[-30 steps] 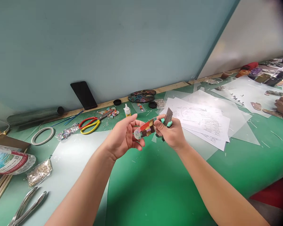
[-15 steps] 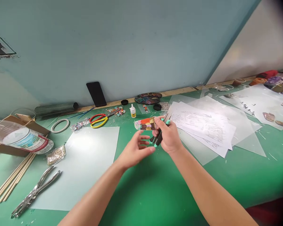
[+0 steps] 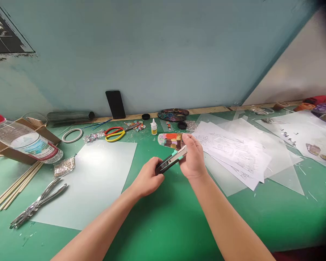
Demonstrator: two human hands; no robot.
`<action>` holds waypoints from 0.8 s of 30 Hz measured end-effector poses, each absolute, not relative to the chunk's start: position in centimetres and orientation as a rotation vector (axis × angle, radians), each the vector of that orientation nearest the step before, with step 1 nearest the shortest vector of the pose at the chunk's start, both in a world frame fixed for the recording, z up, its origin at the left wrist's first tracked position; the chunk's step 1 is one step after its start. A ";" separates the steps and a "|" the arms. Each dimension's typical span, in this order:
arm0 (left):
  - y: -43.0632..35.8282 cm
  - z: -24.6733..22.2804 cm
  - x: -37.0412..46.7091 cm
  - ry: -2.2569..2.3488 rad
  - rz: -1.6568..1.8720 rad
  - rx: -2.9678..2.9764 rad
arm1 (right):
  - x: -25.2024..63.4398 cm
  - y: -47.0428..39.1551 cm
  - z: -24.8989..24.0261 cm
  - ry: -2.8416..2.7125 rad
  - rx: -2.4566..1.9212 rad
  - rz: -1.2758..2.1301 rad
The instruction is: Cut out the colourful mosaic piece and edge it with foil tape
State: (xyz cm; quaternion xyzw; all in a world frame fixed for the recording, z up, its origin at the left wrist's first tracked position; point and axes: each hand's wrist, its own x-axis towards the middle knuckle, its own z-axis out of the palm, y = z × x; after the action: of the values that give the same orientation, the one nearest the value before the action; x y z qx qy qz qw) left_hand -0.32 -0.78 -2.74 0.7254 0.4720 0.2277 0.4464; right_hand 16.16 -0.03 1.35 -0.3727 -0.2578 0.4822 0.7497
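My left hand is closed round the black end of a utility knife with a metal slide and teal parts, slanting up to the right. Its front end lies against the fingers of my right hand. A flat, rounded piece painted in several colours is pinched between my right thumb and fingers, just above the knife. Whether my right fingers also grip the knife I cannot tell. Behind the painted piece a small glue bottle stands upright.
Red and yellow scissors lie behind a white sheet. At left are a metal hole punch plier, wooden sticks and a tilted water bottle. Sketched papers spread at right. A phone leans on the wall.
My left hand has gone from open to closed on the knife's end. The knife, earlier in my right hand, now spans both hands. The view has shifted slightly.
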 end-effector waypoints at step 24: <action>-1.3 -3.3 -4.3 0.686 1.167 1.934 | 14.0 -2.7 0.6 -0.987 -0.852 1.307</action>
State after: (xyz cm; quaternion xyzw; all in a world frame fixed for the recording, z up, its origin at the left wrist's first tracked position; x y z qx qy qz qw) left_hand -4.29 -1.26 -3.26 0.7577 0.2688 0.4570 0.3805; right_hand 14.04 -2.70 0.65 -0.3681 -0.4264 0.5646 0.6033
